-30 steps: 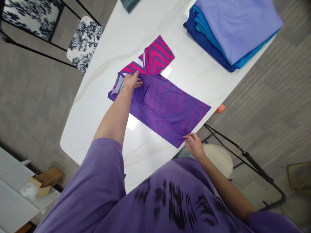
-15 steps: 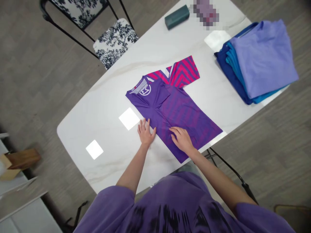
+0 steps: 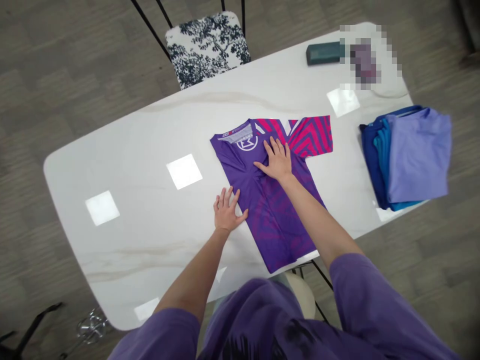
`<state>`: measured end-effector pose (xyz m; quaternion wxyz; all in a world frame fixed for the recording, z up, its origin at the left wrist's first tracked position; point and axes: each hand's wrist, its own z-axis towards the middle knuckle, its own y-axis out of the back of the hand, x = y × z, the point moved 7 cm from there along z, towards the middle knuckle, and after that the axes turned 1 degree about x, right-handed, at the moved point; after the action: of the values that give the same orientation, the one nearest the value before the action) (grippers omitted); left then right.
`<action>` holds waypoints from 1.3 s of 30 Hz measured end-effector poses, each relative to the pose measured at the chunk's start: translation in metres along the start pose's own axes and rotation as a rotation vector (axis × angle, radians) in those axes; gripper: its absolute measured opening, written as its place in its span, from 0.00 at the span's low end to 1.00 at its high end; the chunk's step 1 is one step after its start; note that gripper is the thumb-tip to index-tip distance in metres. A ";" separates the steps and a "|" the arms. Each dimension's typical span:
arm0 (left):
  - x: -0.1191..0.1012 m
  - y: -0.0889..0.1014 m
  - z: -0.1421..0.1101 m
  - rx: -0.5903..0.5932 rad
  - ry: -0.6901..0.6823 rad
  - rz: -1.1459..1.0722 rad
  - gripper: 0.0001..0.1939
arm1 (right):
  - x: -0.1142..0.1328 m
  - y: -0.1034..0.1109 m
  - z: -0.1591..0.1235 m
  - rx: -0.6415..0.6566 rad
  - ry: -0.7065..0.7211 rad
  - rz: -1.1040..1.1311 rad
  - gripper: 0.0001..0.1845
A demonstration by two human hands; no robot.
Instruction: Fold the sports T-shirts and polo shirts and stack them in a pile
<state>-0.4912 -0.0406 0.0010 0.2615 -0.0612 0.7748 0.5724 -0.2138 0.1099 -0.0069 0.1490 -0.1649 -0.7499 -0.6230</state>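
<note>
A purple jersey with a pink-striped sleeve lies on the white table, its collar pointing away from me. The left side is folded in, so only the right sleeve sticks out. At the jersey's left edge, my left hand rests with fingers spread, partly on the table. My right hand lies flat and open on the upper chest, just right of the round white logo. Some creases run across the cloth beside it.
A stack of folded clothes, lilac on top of blue, sits at the table's right end. Farther back are a dark green box and a blurred-out item. A chair with a patterned seat stands beyond the far edge.
My right hand has moved up the jersey from its lower part to the upper chest, and its fingers have spread. My left hand stays at the left edge. The camera view has turned.
</note>
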 end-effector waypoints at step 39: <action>-0.259 -0.013 0.221 -0.022 -0.159 -0.340 0.13 | -0.182 0.049 -0.536 -0.394 -0.776 0.387 0.19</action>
<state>-0.1902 0.1048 0.0675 0.4141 -0.1489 0.7240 0.5312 -0.0184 -0.4204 0.0545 -0.0630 -0.5472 -0.5734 -0.6065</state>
